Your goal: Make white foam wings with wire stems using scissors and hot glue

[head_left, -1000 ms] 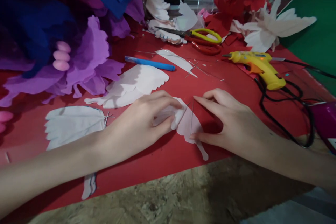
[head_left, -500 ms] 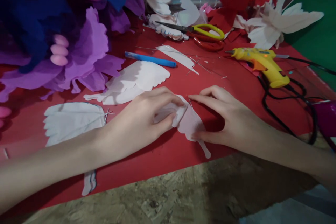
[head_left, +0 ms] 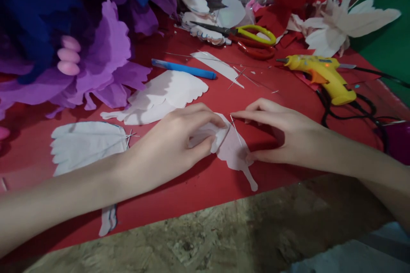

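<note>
My left hand (head_left: 176,140) is closed, its thumb and fingers pinching the folded-up part of a white paper wing cutout (head_left: 232,147) on the red sheet. To its right, my right hand (head_left: 277,130) arches over the cutout with thumb and fingers spread apart. The right index fingertip touches the upper end of a thin white wire (head_left: 236,129) lying across the paper. The right thumb tip rests by the cutout's narrow tail. Under my left hand, part of the cutout is hidden.
White scalloped cutouts (head_left: 169,96) lie beyond my left hand, with a blue pen (head_left: 184,69) behind them. Scissors (head_left: 256,36) and a yellow glue gun (head_left: 320,72) with a black cord are farther back. Left stands a large purple paper flower (head_left: 110,55). More white pieces (head_left: 88,143) lie near my left forearm.
My right hand has shifted slightly, its thumb moving right off the cutout's middle toward its edge. The wire shows more clearly. My left hand keeps its pinch.
</note>
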Demonstrator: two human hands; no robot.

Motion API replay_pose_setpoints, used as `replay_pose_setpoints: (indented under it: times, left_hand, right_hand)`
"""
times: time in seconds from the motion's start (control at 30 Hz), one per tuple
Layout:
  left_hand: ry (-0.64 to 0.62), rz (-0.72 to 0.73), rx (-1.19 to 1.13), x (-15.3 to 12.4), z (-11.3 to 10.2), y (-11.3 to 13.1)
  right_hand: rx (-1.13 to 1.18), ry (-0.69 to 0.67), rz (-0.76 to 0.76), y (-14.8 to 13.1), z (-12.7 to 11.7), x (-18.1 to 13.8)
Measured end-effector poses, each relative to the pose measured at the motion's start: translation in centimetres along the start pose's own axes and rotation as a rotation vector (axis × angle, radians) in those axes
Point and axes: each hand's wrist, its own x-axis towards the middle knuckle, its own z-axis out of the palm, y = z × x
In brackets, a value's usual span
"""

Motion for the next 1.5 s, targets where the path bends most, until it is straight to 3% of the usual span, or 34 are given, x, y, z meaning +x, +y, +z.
replay_pose_setpoints:
  times: [0.8, 1.1, 1.5]
  left_hand:
    - [0.016, 0.061, 0.037, 0.0, 0.4, -0.6]
    - [0.026, 0.248, 0.104, -0.5, 0.7, -0.9]
    - [0.004, 0.348, 0.185, -0.5, 0.9, -1.0]
  right_hand:
    - [-0.024, 0.022, 0.051, -0.5, 0.6, 0.1]
    - [-0.008, -0.016, 0.006, -0.1, 0.2, 0.0]
    - [0.018, -0.026, 0.034, -0.1, 0.0, 0.1]
